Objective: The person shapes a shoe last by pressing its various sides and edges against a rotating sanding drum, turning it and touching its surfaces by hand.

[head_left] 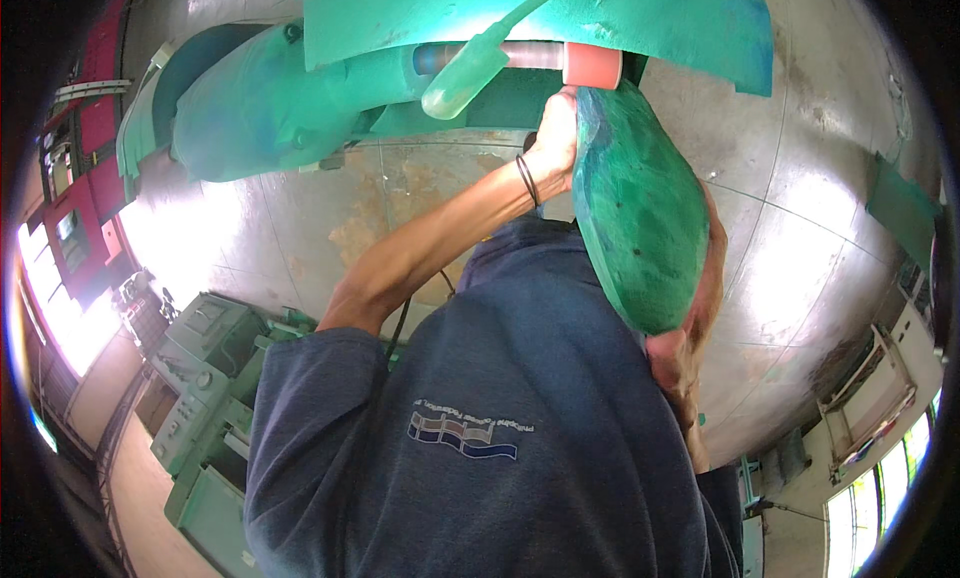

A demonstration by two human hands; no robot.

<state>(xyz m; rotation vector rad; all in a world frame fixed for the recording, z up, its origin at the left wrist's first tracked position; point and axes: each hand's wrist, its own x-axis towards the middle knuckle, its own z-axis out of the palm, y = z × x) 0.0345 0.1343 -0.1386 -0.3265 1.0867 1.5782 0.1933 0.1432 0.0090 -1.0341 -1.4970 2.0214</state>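
A green, foot-shaped piece that looks like a shoe last [640,213] is held up between my hands, its surface blotchy with a few small dark dots. My left hand [558,136] grips its upper left end, fingers partly hidden behind it. Wrapped along its right edge and lower end is my right hand [685,343]. The last's top end meets or nearly meets a salmon-pink roller [594,66]; I cannot tell if they touch. That roller sits on a horizontal shaft [530,56] under a green machine hood [540,18].
A pale green paddle-shaped part [468,76] hangs in front of the shaft. The machine's rounded green housing [260,108] extends left. Another green machine [205,378] stands at the lower left, and a pale frame [870,403] is at the right. Worn floor [780,198] lies below.
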